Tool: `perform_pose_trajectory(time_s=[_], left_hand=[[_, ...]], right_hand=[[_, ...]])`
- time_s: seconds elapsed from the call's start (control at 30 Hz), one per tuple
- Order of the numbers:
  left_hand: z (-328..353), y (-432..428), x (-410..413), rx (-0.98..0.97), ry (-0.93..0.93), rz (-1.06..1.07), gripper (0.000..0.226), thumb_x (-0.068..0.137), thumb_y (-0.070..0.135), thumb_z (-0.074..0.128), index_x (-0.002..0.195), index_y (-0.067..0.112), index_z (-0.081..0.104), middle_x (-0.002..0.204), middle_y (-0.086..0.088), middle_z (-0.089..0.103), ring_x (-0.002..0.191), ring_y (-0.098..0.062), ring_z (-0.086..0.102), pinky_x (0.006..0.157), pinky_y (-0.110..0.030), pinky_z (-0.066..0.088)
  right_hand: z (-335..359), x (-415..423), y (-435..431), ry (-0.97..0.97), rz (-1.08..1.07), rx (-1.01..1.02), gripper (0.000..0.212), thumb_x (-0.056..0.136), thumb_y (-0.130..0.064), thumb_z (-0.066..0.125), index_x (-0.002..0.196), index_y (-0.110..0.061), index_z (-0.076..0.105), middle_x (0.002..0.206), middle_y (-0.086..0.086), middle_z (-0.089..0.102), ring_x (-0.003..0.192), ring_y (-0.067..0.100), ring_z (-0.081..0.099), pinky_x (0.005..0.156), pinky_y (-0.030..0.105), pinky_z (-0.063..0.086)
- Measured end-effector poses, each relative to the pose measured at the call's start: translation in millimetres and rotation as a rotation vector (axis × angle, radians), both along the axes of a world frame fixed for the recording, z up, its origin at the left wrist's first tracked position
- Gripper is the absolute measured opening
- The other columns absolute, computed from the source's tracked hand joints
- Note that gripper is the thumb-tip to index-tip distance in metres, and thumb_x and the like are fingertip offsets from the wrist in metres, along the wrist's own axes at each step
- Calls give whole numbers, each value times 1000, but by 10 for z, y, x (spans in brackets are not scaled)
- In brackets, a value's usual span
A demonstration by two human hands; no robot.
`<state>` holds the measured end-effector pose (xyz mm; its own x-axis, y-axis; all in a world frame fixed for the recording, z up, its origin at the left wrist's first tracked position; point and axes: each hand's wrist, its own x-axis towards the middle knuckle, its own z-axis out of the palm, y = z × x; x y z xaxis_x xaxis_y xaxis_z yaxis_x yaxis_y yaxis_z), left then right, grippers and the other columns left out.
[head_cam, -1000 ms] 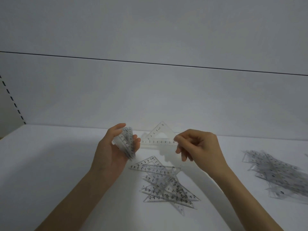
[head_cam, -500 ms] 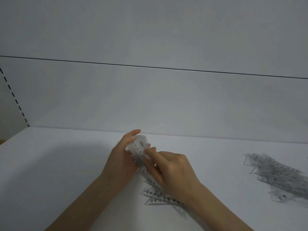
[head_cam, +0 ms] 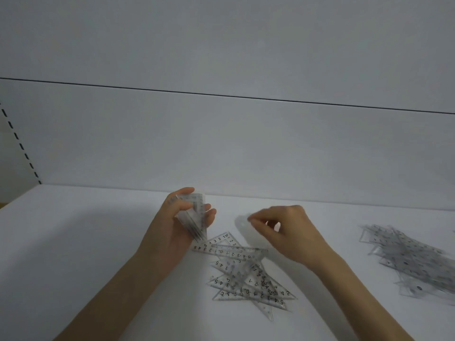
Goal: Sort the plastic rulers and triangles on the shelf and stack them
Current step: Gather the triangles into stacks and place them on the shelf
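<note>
here the left hand (head_cam: 172, 230) clasps a stack of clear plastic triangles (head_cam: 196, 217), right hand (head_cam: 290, 232) fingers curled, empty.

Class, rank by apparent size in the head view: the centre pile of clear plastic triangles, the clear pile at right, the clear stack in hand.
Largest, unranked: centre pile of clear plastic triangles and clear plastic pile at right; alike, the right one cropped.
Smallest: clear plastic stack gripped by left hand.
</note>
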<state>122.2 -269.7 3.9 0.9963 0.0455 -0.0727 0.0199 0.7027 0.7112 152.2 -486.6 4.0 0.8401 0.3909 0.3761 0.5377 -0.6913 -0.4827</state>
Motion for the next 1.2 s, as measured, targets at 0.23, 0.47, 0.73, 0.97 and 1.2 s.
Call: perform_pose_trajectory(time_s=[0.23,0.47,0.73,0.97,1.2], left_hand=[[21,23,0,4,5,43,23,89,-1,40,97,8,60,97,-21,56,78,-33,66,72,-36,59],[39,19,-16,-11,8,42,24,88,-1,40,96,9,60,94,-21,57,80,-34,63,72,-35,59],[55,27,-20,-5,15,46,23,88,-1,42,95,9,61,93,-20,57,79,-34,64,71,-36,59],[49,-27,-64,2,23,-82,21,81,4,53,101,9,61,97,-21,57,84,-35,62,73,-37,58],[-1,-140,-104,112,-47,-273,38,72,24,63,107,12,59,97,-19,59,87,-34,61,70,-40,54]], right_hand=[[-45,-37,64,198,162,-281,48,69,-59,73,107,-29,73,105,-13,63,97,8,54,83,32,47],[-70,-36,88,257,86,-187,34,67,-48,80,95,-30,75,90,-18,63,83,2,59,77,28,50],[87,-24,-29,472,82,396,9,74,-11,80,71,-14,72,63,1,69,55,8,56,54,17,42],[192,-122,-25,585,131,788,4,76,-2,72,79,-3,70,69,14,71,57,16,61,52,20,47],[141,-244,253,702,162,865,64,69,7,75,125,-17,54,82,17,72,62,26,68,58,26,54]])
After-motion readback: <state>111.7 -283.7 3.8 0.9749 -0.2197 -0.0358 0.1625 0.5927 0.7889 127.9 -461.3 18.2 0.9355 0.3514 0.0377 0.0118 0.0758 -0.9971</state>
